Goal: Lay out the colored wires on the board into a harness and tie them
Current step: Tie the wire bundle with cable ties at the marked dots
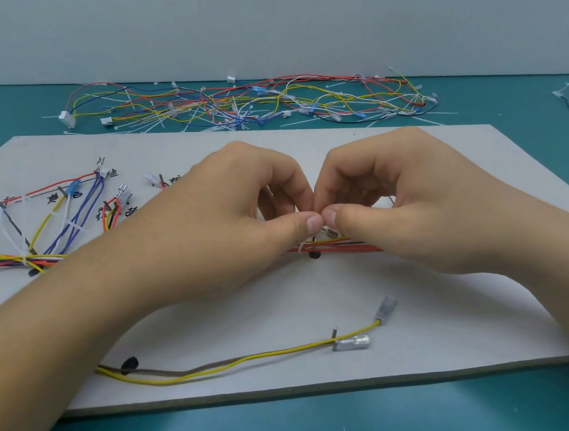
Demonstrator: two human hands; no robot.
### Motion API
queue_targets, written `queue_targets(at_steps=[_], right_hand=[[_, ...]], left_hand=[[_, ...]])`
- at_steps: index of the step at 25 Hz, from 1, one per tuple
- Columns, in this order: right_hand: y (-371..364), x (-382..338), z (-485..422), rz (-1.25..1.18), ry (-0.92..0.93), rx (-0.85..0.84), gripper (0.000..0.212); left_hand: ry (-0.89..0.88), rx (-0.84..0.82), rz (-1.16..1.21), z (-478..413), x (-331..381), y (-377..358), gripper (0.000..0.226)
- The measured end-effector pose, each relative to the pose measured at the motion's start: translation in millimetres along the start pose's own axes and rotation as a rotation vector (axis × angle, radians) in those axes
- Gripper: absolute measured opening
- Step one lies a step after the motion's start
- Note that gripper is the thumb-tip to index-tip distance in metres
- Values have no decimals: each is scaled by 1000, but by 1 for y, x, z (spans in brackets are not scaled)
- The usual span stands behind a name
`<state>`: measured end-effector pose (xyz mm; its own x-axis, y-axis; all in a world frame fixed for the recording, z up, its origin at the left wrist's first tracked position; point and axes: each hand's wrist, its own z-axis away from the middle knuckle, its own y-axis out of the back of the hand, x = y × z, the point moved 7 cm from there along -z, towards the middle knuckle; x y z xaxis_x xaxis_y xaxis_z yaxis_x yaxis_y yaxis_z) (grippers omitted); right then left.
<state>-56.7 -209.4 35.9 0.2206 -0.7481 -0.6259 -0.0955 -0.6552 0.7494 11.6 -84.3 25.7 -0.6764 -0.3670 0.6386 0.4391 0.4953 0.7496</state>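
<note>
Seen from above, our left hand [240, 198] and right hand [394, 185] meet over a grey board [283, 301] that lies toward the near edge of the green worktop [294, 420]. Each grip is closed, thumb tip against forefinger, and the two thumbs touch. Just beneath them a bundle of wires [340, 244], red, yellow and black, runs from left to right across the board. A white cable tie [301, 247] wraps it and rises toward our left thumb. We appear to pinch that tie, though our fingers hide the contact.

We judge the wires light, thin and springy, likely to splay unless held flat. The tie looks slick and narrow, so it is best pinched by its free tail, with the bundle steadied close beside the wrap. The metal terminals [356, 342] look easy to bend, so we would handle the insulation instead.

A loose yellow wire [220, 365] lies nearer us. A tangled pile of wires [249, 105] sits along the worktop's far edge.
</note>
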Motion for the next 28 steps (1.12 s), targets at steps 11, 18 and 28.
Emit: queue_targets(at_steps=[11,18,28], right_hand=[[3,-11,3,106,115,82,10],[10,-15,3,161,152,163,13],[26,-14,7,122,108,405,9]], left_hand=[[-66,-85,95,0,4,-4,10],[-46,-101,56,0,0,-5,14],[33,-144,-28,2,-5,-8,21]])
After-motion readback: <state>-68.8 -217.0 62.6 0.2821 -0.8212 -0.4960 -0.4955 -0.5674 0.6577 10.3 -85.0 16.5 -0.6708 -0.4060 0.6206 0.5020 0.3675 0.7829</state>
